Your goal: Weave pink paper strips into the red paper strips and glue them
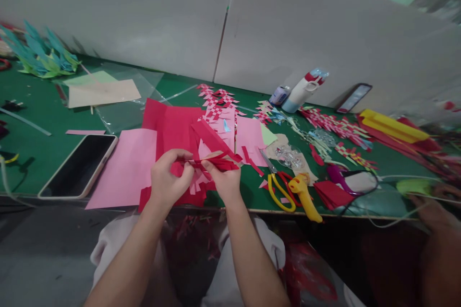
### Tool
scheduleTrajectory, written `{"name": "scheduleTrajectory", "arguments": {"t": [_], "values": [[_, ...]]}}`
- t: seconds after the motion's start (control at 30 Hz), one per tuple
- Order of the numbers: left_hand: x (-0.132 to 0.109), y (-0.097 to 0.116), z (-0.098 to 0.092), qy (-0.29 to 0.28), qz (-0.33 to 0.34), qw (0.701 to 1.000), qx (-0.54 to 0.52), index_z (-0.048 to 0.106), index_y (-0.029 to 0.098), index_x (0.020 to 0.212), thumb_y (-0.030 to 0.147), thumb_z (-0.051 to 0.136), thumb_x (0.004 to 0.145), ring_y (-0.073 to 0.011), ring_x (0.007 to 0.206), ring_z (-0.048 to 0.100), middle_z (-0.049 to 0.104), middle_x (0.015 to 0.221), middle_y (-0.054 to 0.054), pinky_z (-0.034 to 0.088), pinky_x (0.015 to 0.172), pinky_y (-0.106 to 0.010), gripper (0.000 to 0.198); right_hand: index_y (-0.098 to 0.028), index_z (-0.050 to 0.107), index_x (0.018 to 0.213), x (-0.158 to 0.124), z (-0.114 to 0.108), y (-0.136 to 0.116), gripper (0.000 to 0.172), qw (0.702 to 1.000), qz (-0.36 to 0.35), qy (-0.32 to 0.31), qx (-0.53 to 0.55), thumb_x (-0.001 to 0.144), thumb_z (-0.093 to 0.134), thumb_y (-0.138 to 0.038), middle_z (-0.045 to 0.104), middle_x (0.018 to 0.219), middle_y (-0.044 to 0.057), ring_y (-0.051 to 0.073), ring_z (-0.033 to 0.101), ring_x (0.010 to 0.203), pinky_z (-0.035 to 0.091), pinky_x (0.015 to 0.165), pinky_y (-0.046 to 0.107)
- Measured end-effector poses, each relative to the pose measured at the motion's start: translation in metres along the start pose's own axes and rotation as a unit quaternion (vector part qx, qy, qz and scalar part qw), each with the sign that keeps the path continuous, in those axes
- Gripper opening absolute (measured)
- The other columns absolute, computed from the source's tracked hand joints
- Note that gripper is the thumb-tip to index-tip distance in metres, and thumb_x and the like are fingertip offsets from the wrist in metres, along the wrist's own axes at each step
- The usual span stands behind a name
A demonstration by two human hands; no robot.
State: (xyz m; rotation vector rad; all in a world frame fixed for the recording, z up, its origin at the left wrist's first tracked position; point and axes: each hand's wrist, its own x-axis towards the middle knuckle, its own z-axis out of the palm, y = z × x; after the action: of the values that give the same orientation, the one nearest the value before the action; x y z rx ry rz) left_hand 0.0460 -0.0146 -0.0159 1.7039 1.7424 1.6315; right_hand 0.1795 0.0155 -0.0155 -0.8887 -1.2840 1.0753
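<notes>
My left hand (171, 175) pinches one end of a bundle of folded red paper strips (230, 165). The other part of that bundle is gripped by my right hand (226, 180), thumb on top. Beneath both hands lie red paper sheets (176, 127), with a pink sheet (124, 165) to the left. A wide folded red strip (216, 140) rests just beyond my fingers. Behind it are woven pink-and-red checkered paper pieces (218, 100). Scissors with yellow and red handles (279, 192) lie to the right of my right hand, beside a yellow tool like a glue gun (306, 196).
A phone (79, 165) lies at the left near the table edge. Blue-green paper leaves (43, 53) stand at the back left. A white bottle (302, 91), a small can (279, 95) and another phone (355, 98) stand along the wall. Another person's hand (437, 211) is at far right.
</notes>
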Motion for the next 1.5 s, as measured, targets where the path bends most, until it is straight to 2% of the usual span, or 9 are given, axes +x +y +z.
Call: {"name": "scheduleTrajectory", "arguments": {"t": [0.1,0.3,0.47,0.6,0.8,1.03,1.23,1.5], "values": [[0.0,0.002,0.001,-0.029,-0.035,0.999,-0.028,0.065,0.017,0.085,0.02,0.059,0.07,-0.0147,0.073,0.064,0.069,0.081,-0.003,0.051,0.071,-0.026,0.015,-0.019,0.074,0.074,0.0,-0.001,0.005,0.01,0.999,0.03,0.013,0.003,0.071,0.074,-0.028,0.073,0.074,0.002,0.018,0.068,0.071,0.056,0.072,0.031],[0.004,0.008,0.001,-0.059,-0.126,0.986,-0.093,0.065,0.018,0.072,0.026,0.062,0.071,-0.014,0.066,0.061,0.067,0.07,-0.002,0.049,0.063,-0.024,0.01,-0.017,0.072,0.07,0.001,-0.001,0.012,0.013,0.996,0.056,0.037,0.056,0.068,0.077,-0.029,0.071,0.07,0.001,0.017,0.066,0.067,0.055,0.07,0.03],[0.004,0.0,-0.001,-0.073,-0.225,0.95,-0.202,0.069,0.017,0.076,0.032,0.067,0.069,-0.014,0.069,0.062,0.069,0.074,-0.002,0.05,0.064,-0.023,0.016,-0.017,0.071,0.088,0.004,0.0,0.011,0.029,0.975,0.124,0.087,0.161,0.064,0.08,-0.029,0.073,0.089,0.004,0.019,0.068,0.082,0.056,0.078,0.034],[0.002,-0.005,-0.002,-0.091,-0.273,0.927,-0.243,0.067,0.016,0.069,0.038,0.073,0.068,-0.0111,0.06,0.057,0.065,0.064,-0.001,0.049,0.06,-0.022,0.022,-0.015,0.07,0.086,0.005,0.0,0.008,0.033,0.963,0.172,0.119,0.17,0.059,0.082,-0.03,0.073,0.086,0.004,0.019,0.068,0.078,0.057,0.073,0.032],[0.001,-0.006,-0.003,-0.1,-0.282,0.916,-0.267,0.067,0.016,0.066,0.037,0.075,0.066,-0.0094,0.057,0.056,0.063,0.062,0.001,0.047,0.058,-0.021,0.023,-0.017,0.068,0.086,0.004,0.001,0.005,0.036,0.951,0.214,0.093,0.203,0.054,0.083,-0.025,0.072,0.08,0.0,0.016,0.068,0.072,0.058,0.066,0.028],[0.001,-0.008,-0.005,-0.109,-0.266,0.926,-0.244,0.067,0.017,0.066,0.037,0.075,0.067,-0.0097,0.058,0.057,0.064,0.062,0.0,0.048,0.058,-0.021,0.022,-0.017,0.065,0.08,0.004,0.0,0.007,0.034,0.952,0.23,0.067,0.191,0.052,0.084,-0.025,0.069,0.07,-0.001,0.017,0.068,0.072,0.057,0.065,0.028],[0.0,-0.008,-0.004,-0.104,-0.264,0.925,-0.252,0.069,0.016,0.069,0.038,0.075,0.066,-0.0123,0.063,0.059,0.066,0.068,-0.002,0.05,0.06,-0.023,0.023,-0.017,0.065,0.081,0.004,0.0,0.011,0.036,0.948,0.251,0.064,0.183,0.052,0.084,-0.028,0.071,0.077,0.001,0.019,0.068,0.076,0.056,0.063,0.028],[0.001,-0.008,-0.003,-0.113,-0.279,0.915,-0.268,0.069,0.016,0.07,0.04,0.076,0.066,-0.0117,0.063,0.06,0.067,0.068,-0.001,0.05,0.06,-0.023,0.025,-0.016,0.065,0.078,0.004,0.0,0.013,0.031,0.944,0.26,0.039,0.2,0.056,0.082,-0.03,0.072,0.08,0.002,0.016,0.067,0.067,0.052,0.053,0.024]]}}
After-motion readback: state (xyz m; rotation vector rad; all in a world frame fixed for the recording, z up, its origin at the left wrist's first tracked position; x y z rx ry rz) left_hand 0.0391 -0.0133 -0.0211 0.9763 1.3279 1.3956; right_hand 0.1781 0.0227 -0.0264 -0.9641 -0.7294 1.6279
